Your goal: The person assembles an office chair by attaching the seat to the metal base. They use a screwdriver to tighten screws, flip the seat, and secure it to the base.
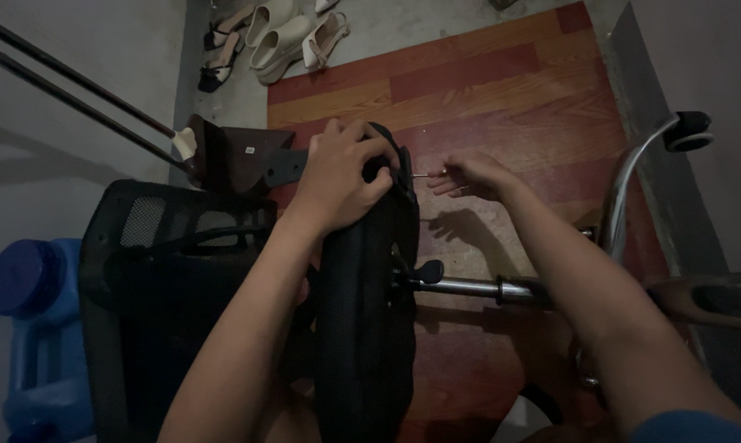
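Observation:
A black office chair lies on its side on a red wood-pattern floor. My left hand (337,174) grips the top edge of its black seat (366,312). My right hand (469,176) pinches a small thin metal screw (424,175), its tip pointing at the seat's edge just right of my left hand. The mesh backrest (169,246) lies to the left. The chrome gas-lift column (477,288) sticks out of the seat's underside to the right, under my right forearm.
A chrome base leg with a black caster (688,131) rises at the right by a grey wall. Blue water jug (34,328) at lower left. Several light shoes (276,37) lie at the top. Two dark rods (75,94) slant in from the upper left.

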